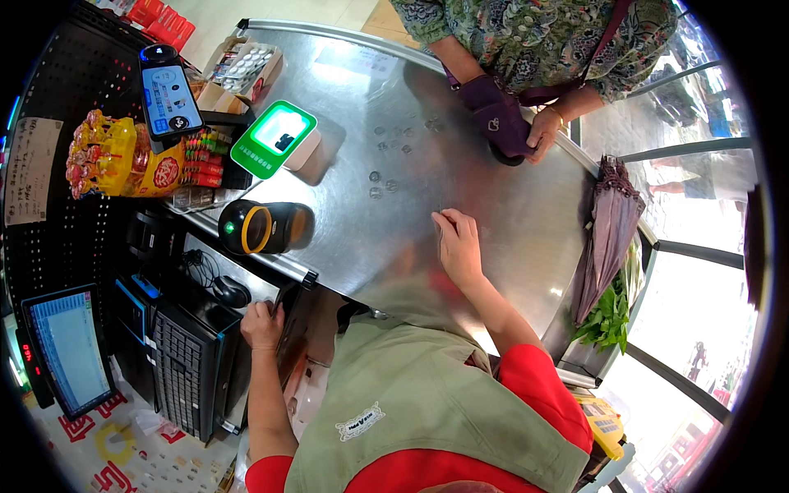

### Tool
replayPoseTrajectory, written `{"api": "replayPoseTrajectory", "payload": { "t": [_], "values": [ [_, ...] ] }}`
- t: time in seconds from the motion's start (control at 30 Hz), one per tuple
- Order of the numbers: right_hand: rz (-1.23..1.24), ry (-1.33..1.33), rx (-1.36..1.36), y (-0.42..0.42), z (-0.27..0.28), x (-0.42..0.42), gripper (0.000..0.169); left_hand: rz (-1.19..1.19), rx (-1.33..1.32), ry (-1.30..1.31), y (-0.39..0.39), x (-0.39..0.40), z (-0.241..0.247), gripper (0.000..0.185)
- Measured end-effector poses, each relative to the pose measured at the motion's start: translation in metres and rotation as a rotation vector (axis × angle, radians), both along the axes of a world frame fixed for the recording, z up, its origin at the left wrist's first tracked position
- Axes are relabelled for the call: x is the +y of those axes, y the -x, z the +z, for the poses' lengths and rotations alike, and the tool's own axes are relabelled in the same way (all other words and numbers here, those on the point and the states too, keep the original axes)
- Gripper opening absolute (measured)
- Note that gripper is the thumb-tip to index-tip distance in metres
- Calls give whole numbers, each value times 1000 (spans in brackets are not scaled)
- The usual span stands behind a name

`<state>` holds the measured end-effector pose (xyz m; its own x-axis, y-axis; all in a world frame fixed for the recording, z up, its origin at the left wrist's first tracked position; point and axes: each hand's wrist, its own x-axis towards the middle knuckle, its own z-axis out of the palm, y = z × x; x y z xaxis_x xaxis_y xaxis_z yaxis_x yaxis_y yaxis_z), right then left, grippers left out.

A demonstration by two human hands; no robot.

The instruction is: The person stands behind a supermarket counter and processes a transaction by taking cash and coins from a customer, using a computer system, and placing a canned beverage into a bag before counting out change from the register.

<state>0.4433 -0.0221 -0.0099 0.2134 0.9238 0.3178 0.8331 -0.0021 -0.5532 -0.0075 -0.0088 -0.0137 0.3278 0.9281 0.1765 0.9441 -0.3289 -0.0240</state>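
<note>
My right hand (461, 246) is over the stainless-steel counter (345, 252), fingers bent and fingertips close together; whether a small thing is between them I cannot tell. Beyond it lie several loose coins (375, 193), in a near cluster and a farther one. My left hand (262, 325) has curled fingers at the edge of the lower shelf (265, 289), beside a black computer mouse (232, 291); whether it grips the edge is unclear. Across the counter, another person's hand (545, 134) holds a purple pouch (502, 117).
A barcode scanner (280, 228) and a green-framed payment box (274, 138) stand on the counter's left. Behind them are a payment terminal (171, 98), yellow candy packaging (132, 157) and an open carton (243, 68). A keyboard (185, 363) and monitor (68, 351) sit lower left. A folded umbrella (607, 240) lies right, by green leaves (607, 317).
</note>
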Motion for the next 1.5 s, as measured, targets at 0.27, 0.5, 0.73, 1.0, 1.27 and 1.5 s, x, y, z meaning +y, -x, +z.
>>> {"api": "replayPoseTrajectory", "payload": {
  "t": [0.27, 0.5, 0.73, 1.0, 1.27, 1.5],
  "values": [
    [26, -36, -56, 1, 0, -5, 41, -11, -1, -22, 5, 0, -6, 32],
    [30, -108, -88, 3, 1, -5, 34, -28, -28, -47, 5, -1, -6, 31],
    [29, -108, -92, 5, 2, -6, 31, -34, -37, -59, 7, -2, -7, 30],
    [35, -97, -127, 4, 1, -7, 33, -31, -57, -49, 3, -4, -2, 32],
    [40, -120, -92, 5, 1, -7, 41, -29, -50, -54, 5, -4, -5, 29],
    [38, -102, -84, 6, 2, -8, 40, -28, -31, -57, 7, -4, -8, 31]
  ]
}}
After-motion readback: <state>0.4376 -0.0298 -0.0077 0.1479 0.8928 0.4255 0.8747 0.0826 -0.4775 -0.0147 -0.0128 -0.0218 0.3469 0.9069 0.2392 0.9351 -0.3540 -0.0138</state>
